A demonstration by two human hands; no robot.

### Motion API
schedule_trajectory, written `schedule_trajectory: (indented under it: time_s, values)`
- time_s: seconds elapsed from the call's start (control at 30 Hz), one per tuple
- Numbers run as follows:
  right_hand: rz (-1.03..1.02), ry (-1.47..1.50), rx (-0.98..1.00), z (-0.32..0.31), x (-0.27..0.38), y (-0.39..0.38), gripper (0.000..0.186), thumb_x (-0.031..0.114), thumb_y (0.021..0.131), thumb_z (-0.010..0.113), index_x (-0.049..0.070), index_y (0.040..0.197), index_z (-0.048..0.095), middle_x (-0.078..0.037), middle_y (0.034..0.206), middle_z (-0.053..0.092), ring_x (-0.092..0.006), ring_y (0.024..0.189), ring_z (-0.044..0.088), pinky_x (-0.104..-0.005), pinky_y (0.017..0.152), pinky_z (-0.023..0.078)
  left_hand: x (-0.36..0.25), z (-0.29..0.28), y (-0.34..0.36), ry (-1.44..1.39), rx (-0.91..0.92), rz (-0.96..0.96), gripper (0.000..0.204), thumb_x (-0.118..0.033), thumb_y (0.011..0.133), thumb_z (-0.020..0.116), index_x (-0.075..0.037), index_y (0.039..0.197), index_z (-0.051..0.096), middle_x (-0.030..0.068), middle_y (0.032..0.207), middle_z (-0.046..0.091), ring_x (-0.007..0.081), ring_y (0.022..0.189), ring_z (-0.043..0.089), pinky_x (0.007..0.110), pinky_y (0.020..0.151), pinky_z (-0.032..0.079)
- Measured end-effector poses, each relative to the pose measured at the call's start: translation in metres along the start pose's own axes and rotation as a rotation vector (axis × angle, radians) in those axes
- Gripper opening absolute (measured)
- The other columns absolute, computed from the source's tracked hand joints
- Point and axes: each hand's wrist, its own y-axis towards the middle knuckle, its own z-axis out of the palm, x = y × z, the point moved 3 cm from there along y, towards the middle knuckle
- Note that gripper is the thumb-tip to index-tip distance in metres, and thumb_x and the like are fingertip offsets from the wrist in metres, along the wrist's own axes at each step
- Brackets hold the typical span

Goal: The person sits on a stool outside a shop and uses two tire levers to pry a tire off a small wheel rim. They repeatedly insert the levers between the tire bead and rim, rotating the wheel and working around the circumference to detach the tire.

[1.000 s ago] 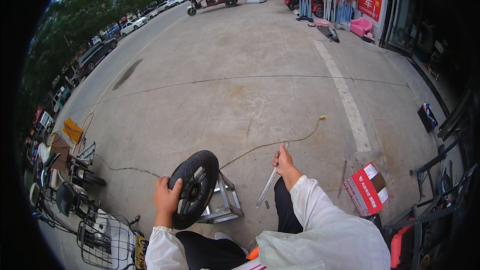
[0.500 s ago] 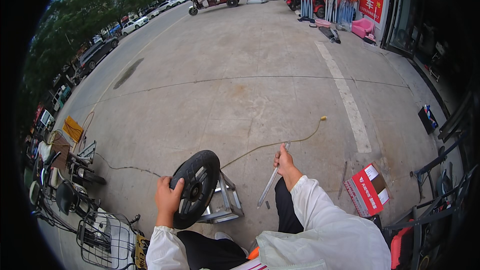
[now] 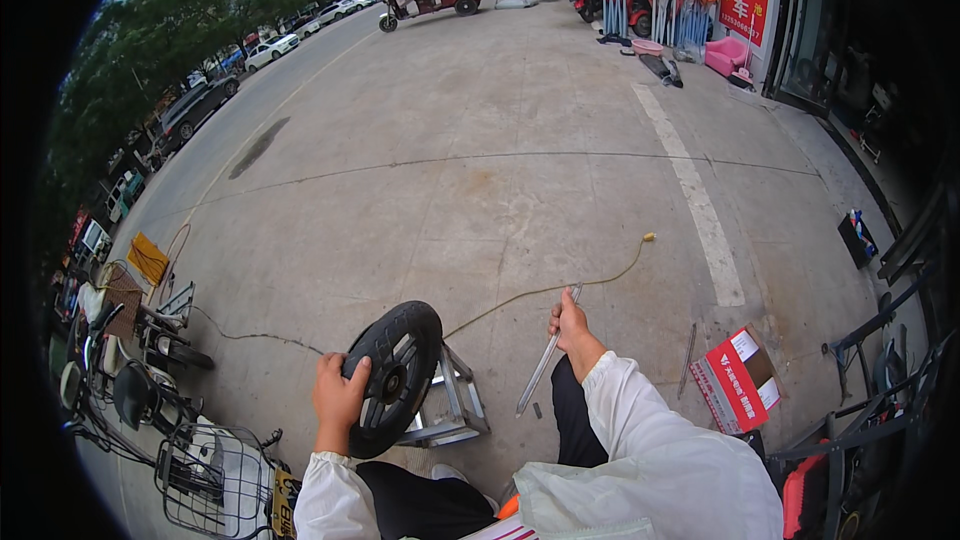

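My left hand [image 3: 340, 395] is closed on the near left side of a black wheel [image 3: 425, 325] with a tyre on it, thumb lying over the rim side. The wheel stands tilted upright against a low metal stand [image 3: 462, 395]. In my right hand [image 3: 568, 325] is a long silver tyre lever [image 3: 538, 380], its flattened end pointing down toward the ground and its other end rising past my fingers. The lever is apart from the wheel. A small dark piece [image 3: 537, 410] lies on the ground near the lever's lower end.
A yellowish hose [image 3: 520, 297] runs across the concrete behind the wheel. At right lie a red and white carton [image 3: 735, 380] and a thin metal bar [image 3: 687, 360]. A scooter with a wire basket [image 3: 215, 485] stands at left; a dark metal frame [image 3: 870, 420] is at far right.
Almost nothing differs. The whole view has shifted very slightly; both hands keep their holds on the wheel and the tyre lever.
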Motion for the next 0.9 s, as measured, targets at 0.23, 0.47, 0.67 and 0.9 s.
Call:
schedule_trajectory:
  time_s: [0.23, 0.47, 0.67, 0.9]
  values:
    - [-0.011, -0.036, 0.006, 0.000, -0.001, 0.002, 0.056, 0.066, 0.092, 0.043, 0.016, 0.069, 0.042, 0.000, 0.052, 0.036, -0.0165, 0.044, 0.036, -0.0339, 0.045, 0.033, 0.000, -0.001, -0.001, 0.014, -0.018, 0.026, 0.054, -0.050, 0.083, 0.063, 0.000, 0.104, 0.065, 0.0153, 0.112, 0.060, 0.0358, 0.099, 0.061, 0.041, 0.085, 0.048]
    - [0.010, -0.001, 0.010, 0.000, -0.005, 0.003, 0.052, 0.062, 0.092, 0.049, 0.015, 0.071, 0.043, 0.000, 0.057, 0.037, -0.0151, 0.044, 0.036, -0.0326, 0.042, 0.033, 0.004, -0.001, -0.001, 0.018, -0.009, 0.013, 0.054, -0.050, 0.083, 0.063, 0.000, 0.104, 0.065, 0.0148, 0.113, 0.060, 0.0352, 0.101, 0.061, 0.041, 0.085, 0.048]
    - [-0.020, -0.043, -0.027, 0.000, -0.004, 0.006, 0.057, 0.067, 0.092, 0.043, 0.016, 0.068, 0.042, 0.000, 0.051, 0.036, -0.0178, 0.044, 0.037, -0.0344, 0.045, 0.033, 0.002, 0.000, -0.001, 0.022, -0.013, 0.011, 0.053, -0.050, 0.083, 0.064, -0.001, 0.104, 0.066, 0.0134, 0.112, 0.060, 0.0340, 0.100, 0.061, 0.040, 0.084, 0.048]
    - [-0.013, -0.014, -0.016, 0.004, 0.001, -0.002, 0.054, 0.064, 0.093, 0.045, 0.016, 0.069, 0.041, 0.000, 0.053, 0.035, -0.0159, 0.044, 0.035, -0.0325, 0.042, 0.032, -0.001, -0.002, -0.002, 0.024, -0.023, 0.018, 0.052, -0.049, 0.083, 0.064, -0.001, 0.102, 0.066, 0.0128, 0.109, 0.061, 0.0338, 0.097, 0.062, 0.040, 0.082, 0.049]
